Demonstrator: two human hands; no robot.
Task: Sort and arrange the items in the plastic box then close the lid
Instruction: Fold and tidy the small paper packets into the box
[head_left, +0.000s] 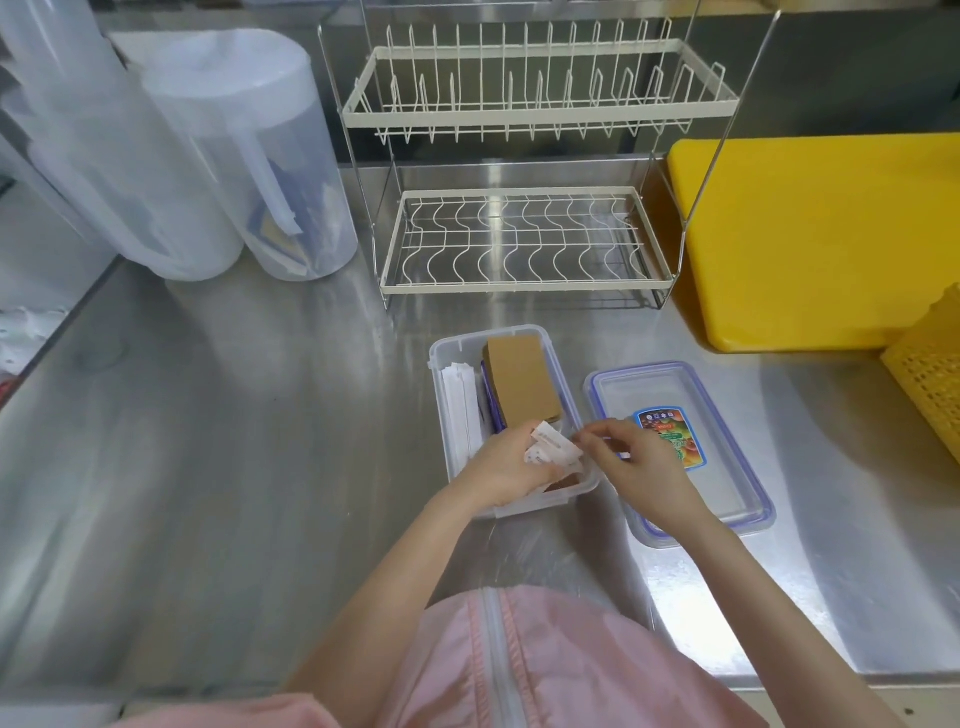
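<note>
Left hand (498, 467) clasps small white paper packets (709, 451) over the clear plastic box (519, 506) at lower centre; right hand (636, 457) pinches one, which might slip out onto the counter.

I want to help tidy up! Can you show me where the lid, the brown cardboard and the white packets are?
lid (727, 483): head view, on its clear bare middle.
brown cardboard (522, 376): head view, on its flat top face.
white packets (709, 451): head view, on the packet held by the left hand (506, 475).

From my feed I can read no text — the colourful sticker (672, 439) on the lid (727, 483) and the printing on the small white packets (709, 450) are too blurred.
</note>
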